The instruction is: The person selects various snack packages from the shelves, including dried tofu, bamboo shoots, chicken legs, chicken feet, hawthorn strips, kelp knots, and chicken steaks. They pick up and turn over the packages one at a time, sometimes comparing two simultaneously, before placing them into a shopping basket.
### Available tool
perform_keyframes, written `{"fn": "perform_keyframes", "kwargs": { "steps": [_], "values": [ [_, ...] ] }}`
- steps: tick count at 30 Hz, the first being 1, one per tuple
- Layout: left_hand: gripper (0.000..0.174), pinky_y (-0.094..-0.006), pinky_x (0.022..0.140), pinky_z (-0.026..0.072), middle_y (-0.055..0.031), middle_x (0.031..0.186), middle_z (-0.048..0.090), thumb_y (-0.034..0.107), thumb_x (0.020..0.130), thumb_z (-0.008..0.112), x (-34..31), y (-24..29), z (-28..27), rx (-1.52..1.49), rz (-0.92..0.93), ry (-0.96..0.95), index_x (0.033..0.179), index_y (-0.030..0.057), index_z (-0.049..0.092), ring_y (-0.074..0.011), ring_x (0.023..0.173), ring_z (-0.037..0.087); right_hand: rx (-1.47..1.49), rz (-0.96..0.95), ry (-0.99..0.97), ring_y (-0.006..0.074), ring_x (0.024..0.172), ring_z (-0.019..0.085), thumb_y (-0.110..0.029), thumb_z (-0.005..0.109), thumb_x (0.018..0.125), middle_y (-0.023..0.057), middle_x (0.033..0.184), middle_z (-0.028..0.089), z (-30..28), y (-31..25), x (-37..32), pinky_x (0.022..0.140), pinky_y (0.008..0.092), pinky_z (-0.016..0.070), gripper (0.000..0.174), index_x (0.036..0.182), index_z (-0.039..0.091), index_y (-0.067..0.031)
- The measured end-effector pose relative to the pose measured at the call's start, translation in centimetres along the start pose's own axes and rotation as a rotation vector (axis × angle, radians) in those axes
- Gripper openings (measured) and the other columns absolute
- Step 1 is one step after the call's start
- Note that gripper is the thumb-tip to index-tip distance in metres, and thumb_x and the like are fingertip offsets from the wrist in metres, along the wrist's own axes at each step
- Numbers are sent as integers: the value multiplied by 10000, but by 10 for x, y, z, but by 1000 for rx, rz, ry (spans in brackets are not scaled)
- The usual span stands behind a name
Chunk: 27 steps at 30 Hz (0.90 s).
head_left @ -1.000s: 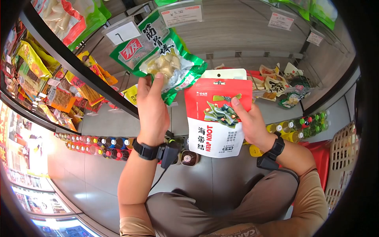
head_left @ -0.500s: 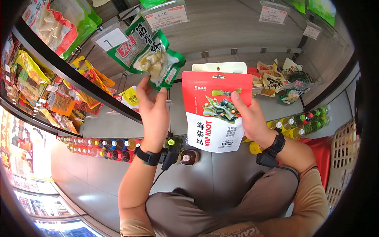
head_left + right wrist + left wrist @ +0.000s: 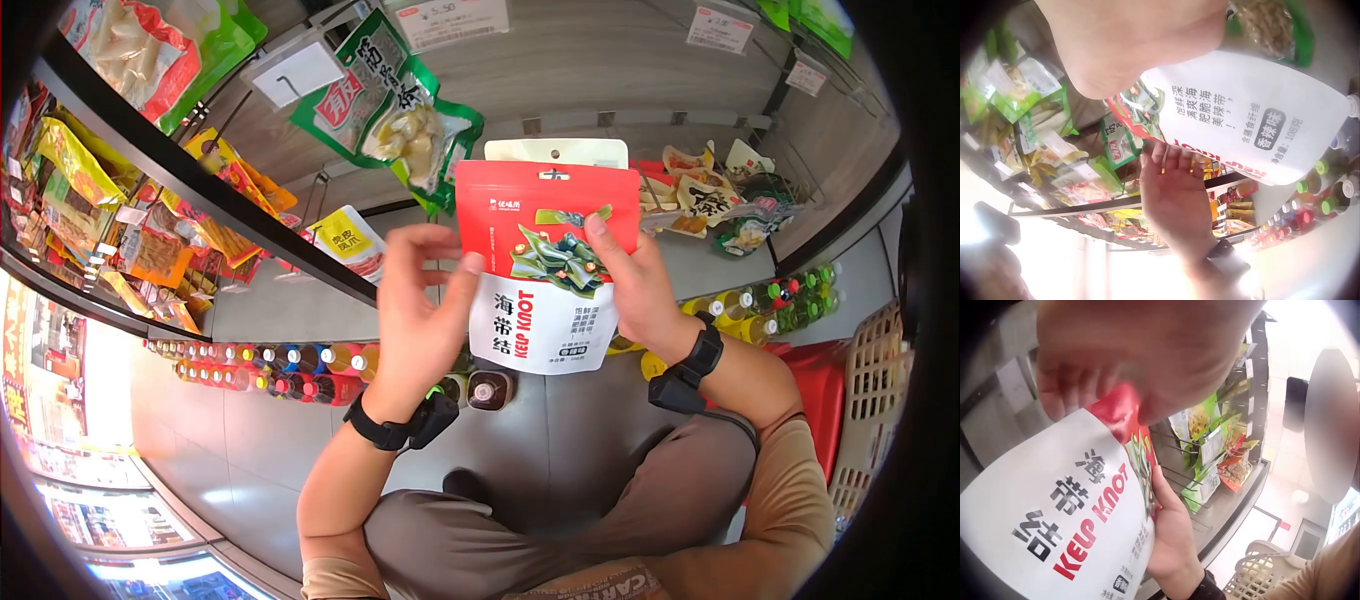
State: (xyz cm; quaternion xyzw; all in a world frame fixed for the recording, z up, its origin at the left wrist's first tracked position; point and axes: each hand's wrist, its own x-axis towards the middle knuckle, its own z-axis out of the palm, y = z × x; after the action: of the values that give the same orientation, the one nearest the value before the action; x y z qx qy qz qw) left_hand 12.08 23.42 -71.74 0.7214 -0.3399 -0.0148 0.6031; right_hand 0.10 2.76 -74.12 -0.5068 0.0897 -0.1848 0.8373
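Observation:
A red and white "KELP KNOT" pouch [image 3: 540, 300] [image 3: 1054, 512] [image 3: 1254, 119] is held upright in front of the shelves. My right hand [image 3: 640, 300] [image 3: 1172, 544] grips its right edge, thumb on the printed front. My left hand [image 3: 420, 310] [image 3: 1172, 187] is at the pouch's left edge, with its thumb on the front and its curled fingers reaching the edge higher up. A green snack pack [image 3: 400, 120] hangs on a hook above and left of the pouch, with no hand on it. A cream pouch [image 3: 555, 152] shows just behind the red one.
A dark shelf rail [image 3: 200, 190] full of snack packs runs along the left. Rows of small bottles [image 3: 270, 358] stand on the bottom shelf. More packs [image 3: 720, 200] lie at the back right. A cream basket [image 3: 870, 400] stands at the right edge.
My left hand let go of the green pack, which now hangs on its hook, and came down and right to the pouch's left edge. The right hand kept holding the pouch.

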Motion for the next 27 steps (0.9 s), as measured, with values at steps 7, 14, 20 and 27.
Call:
{"fn": "perform_keyframes", "kwargs": {
  "steps": [7,14,20,27],
  "values": [
    [260,-242,739,499,10,859,640,148,1001,757,-5,-7,-14,-181,-262,-37,1130,-7,593,-47,807,591,-100,-46,11,105,1059,690,-307,648,1084,65,1206,732,9,8,5,908,296,569,364,1298,650,-12],
    [275,-251,688,528,-57,1001,777,193,1059,684,-12,-5,-12,-179,-265,-301,1257,5,714,-55,828,672,27,-5,107,111,1072,701,-321,655,1079,77,1233,731,19,-4,7,908,301,577,371,1304,656,-26],
    [282,-261,624,467,4,828,698,254,1084,649,-12,-13,1,-68,-165,-98,1187,-1,717,-42,690,525,171,10,60,165,1144,706,-365,545,1124,102,1319,701,15,-14,5,975,341,580,434,1377,605,-18],
    [268,-210,679,448,19,910,697,258,1108,616,6,2,-24,-206,-43,316,1133,-4,667,-18,775,553,297,-49,50,233,1252,668,-380,450,1148,143,1398,656,0,-25,10,1082,406,546,489,1442,538,1]
  ]
}}
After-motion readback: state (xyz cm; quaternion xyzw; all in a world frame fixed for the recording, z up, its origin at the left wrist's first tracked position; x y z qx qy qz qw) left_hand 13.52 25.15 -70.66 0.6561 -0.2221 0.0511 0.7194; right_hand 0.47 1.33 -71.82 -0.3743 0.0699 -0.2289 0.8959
